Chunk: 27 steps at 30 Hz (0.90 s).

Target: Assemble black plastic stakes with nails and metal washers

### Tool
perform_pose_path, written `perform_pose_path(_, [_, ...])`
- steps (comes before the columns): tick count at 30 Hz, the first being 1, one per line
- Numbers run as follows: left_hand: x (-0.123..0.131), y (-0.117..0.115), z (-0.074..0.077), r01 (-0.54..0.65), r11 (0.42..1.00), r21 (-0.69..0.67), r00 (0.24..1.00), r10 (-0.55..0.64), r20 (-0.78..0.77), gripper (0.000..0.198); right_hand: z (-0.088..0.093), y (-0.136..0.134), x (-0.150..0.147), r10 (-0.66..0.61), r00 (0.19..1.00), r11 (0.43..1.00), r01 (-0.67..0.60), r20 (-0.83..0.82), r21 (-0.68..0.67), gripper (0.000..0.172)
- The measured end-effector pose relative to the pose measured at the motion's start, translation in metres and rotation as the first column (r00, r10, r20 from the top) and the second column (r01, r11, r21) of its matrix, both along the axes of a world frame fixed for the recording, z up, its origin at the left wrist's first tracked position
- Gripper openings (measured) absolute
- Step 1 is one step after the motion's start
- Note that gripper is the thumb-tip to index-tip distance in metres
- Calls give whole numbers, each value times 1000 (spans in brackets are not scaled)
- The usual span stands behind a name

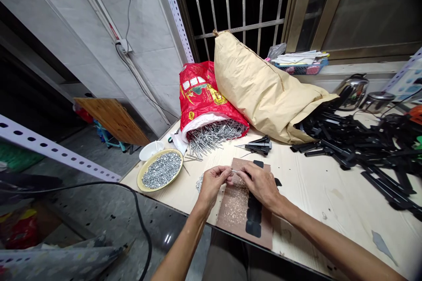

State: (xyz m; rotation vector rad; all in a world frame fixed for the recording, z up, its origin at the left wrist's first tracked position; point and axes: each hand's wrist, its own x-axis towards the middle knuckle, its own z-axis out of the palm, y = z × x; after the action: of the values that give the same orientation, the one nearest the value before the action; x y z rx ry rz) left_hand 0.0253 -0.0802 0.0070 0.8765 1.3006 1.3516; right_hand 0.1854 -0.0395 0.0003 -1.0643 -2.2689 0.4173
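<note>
My left hand and my right hand meet above a brown board, thumbs and fingers pinched. Between the fingertips shows a short length of a thin metal pin, which both hands grip; any smaller piece on it is hidden. Down the board runs a row of black rounded pads, partly covered by my right hand. Beside my left hand lies a small heap of shiny metal pieces. Farther left, a yellow bowl is full of similar small metal pieces.
Long metal pins spill from a red bag. A large paper sack leans beside it, its mouth towards piled black plastic parts. Several black parts with thin pins lie behind the board. A steel kettle stands back right.
</note>
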Motion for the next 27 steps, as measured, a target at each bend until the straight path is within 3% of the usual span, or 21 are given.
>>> perform_pose_path(3, [-2,1,-2,27,999,-27,997,-25,78,33,3,0,2,14,1000,1000,-14,-16,-12,20])
perform_pose_path(5, [-3,2,-3,44,997,-66,992,-36,120,34,5,-2,2,-8,999,995,4,38,99,19])
perform_pose_path(8, [-3,2,-3,62,993,-105,985,-44,166,37,5,-4,1,-51,990,945,3,135,327,20])
perform_pose_path(11, [-3,2,-4,59,994,-98,987,-43,154,37,3,-5,0,-55,981,906,-30,187,422,21])
perform_pose_path(14, [-1,1,-3,28,998,-56,998,-25,60,34,2,-4,-1,-55,982,920,-20,179,391,25])
perform_pose_path(16, [1,1,-2,15,999,-32,1000,-15,0,33,2,-3,0,-50,987,954,3,150,299,26])
perform_pose_path(19, [2,3,-1,25,999,-31,999,-25,23,32,2,-1,2,-33,993,985,13,113,174,18])
perform_pose_path(24, [-1,5,-2,85,989,-117,974,-58,218,33,-2,0,4,-68,982,928,-2,174,372,18])
perform_pose_path(27, [-3,6,-2,120,983,-137,949,-74,306,32,-1,0,5,-85,983,916,12,165,400,19])
